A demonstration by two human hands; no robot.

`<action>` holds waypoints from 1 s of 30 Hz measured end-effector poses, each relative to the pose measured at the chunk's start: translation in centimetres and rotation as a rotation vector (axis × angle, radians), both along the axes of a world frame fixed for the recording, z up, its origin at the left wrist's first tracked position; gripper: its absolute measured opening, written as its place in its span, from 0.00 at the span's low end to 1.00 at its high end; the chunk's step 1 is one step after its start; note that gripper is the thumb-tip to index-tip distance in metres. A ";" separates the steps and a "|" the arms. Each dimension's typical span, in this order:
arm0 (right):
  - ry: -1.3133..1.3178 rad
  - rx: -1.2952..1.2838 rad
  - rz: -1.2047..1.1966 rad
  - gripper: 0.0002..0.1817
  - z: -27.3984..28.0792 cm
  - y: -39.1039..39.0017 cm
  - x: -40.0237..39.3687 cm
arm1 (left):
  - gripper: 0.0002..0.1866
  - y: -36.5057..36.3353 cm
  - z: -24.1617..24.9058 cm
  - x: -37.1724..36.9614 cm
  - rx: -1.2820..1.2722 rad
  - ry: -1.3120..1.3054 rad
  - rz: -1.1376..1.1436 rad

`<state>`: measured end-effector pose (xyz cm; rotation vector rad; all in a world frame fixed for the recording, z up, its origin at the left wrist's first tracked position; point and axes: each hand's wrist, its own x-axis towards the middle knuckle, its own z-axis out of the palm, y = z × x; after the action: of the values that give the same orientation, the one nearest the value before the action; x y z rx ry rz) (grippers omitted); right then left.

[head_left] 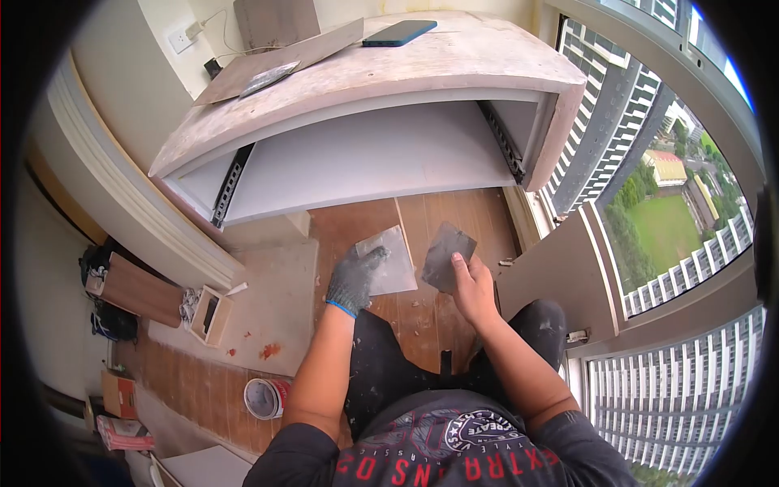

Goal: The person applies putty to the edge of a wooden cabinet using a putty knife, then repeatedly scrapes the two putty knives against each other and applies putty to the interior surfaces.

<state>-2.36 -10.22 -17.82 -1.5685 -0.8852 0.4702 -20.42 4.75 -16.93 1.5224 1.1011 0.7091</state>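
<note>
My left hand (352,284), in a grey knitted glove with a blue cuff, is closed on a light grey, square flat plate (393,261), its thumb lying across the face. My right hand (472,294) is bare. It grips the lower right edge of a dark grey, square flat sheet (447,253), thumb on top. The two pieces are side by side and apart, held over my lap. Beyond them stands a desk unit (454,69) with a pale, blotchy top and an open drawer bay with black slides (234,183).
On the desk top lie a phone (400,33), a thin board (324,55) and a silvery packet (269,79). A tub (266,398) stands on the wooden floor at left, near a small wooden box (213,316). Windows (665,195) line the right side.
</note>
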 end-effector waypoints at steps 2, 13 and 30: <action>0.200 0.157 0.010 0.19 1.0 2.0 -0.6 | 0.20 0.3 2.5 -0.8 0.126 0.013 -0.143; 0.867 0.173 -0.148 0.18 2.8 13.5 -1.3 | 0.15 4.1 15.7 2.8 1.234 0.604 -0.238; 0.029 0.211 -0.005 0.16 2.4 4.6 1.0 | 0.17 5.0 11.8 -2.5 0.981 0.458 -0.261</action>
<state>-1.38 -5.65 -15.47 -1.3679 -0.8792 0.3816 -22.94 9.74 -5.10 2.7131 0.8646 0.7795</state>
